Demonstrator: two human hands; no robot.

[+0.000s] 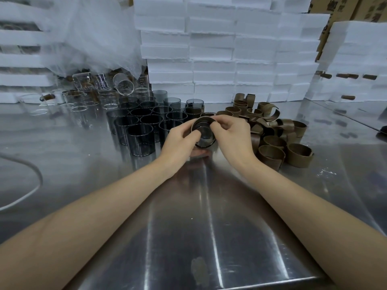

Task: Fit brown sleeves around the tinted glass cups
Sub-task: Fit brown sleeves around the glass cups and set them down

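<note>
A tinted glass cup (pixel 206 140) is held just above the steel table (pixel 209 227) between both hands, with a brown sleeve (pixel 202 119) around its upper rim. My left hand (pixel 178 143) grips the cup from the left, thumb over the rim. My right hand (pixel 232 137) pinches the sleeve at the cup's top right edge. Behind and to the left stands a cluster of several bare tinted cups (pixel 142 124). One tinted cup with a sleeve (pixel 193 110) stands at the back of that cluster. A heap of loose brown sleeves (pixel 272 135) lies right of my hands.
Clear glass beakers (pixel 88 95) stand and lie at the back left under white foam wrap (pixel 83 34). Stacked white foam boxes (pixel 219 55) wall off the back. A white cable (pixel 31 191) curves along the table's left side. The table's front edge (pixel 209 283) is close.
</note>
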